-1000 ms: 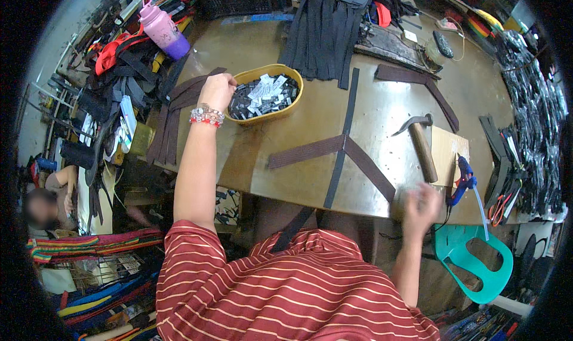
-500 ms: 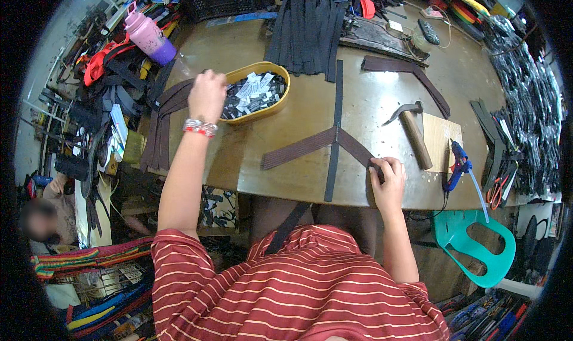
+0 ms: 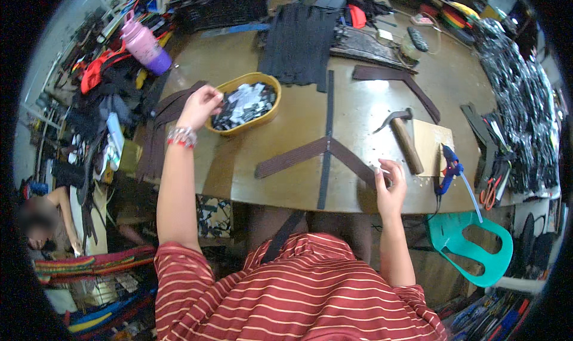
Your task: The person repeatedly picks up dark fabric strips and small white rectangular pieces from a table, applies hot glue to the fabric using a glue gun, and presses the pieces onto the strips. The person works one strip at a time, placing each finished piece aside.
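Observation:
My left hand hovers at the left rim of a yellow oval bowl filled with small black and white pieces; its fingers are curled together, and I cannot make out anything between them. My right hand rests at the near table edge, fingers pinching the right end of a brown strap that lies in a shallow V. A narrow dark strap crosses it and runs away from me toward a pile of black fabric.
A hammer lies on a wooden block right of my right hand, with a blue glue gun beside it. Scissors, dark straps, a pink bottle, a teal chair. A person sits low at left.
My right hand came up from below the table edge onto the end of the brown strap. My left hand stayed by the bowl's rim, shifting only slightly.

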`<control>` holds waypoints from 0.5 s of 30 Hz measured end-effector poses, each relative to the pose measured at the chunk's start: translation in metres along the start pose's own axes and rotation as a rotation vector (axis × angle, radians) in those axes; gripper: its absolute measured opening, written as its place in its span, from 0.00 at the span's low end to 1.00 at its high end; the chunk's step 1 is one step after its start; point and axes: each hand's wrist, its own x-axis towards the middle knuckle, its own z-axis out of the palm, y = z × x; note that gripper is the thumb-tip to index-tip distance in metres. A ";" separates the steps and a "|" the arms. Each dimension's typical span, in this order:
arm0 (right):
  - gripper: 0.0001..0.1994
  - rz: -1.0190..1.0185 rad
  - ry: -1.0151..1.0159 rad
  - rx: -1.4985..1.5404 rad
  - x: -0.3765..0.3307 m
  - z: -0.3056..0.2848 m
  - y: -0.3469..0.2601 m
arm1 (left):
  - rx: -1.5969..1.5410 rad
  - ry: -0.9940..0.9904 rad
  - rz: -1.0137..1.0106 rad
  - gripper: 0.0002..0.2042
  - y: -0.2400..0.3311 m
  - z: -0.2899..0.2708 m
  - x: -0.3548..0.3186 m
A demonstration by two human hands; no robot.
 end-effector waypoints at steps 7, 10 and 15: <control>0.10 -0.922 -0.658 0.951 -0.024 -0.023 -0.163 | 0.098 0.283 0.111 0.13 0.019 0.019 -0.012; 0.13 -0.830 -0.479 1.333 -0.036 -0.017 -0.201 | 0.076 0.278 0.158 0.11 0.028 0.035 -0.020; 0.14 -0.836 -0.253 1.329 -0.049 -0.004 -0.221 | -0.140 0.116 0.107 0.08 0.041 0.069 -0.048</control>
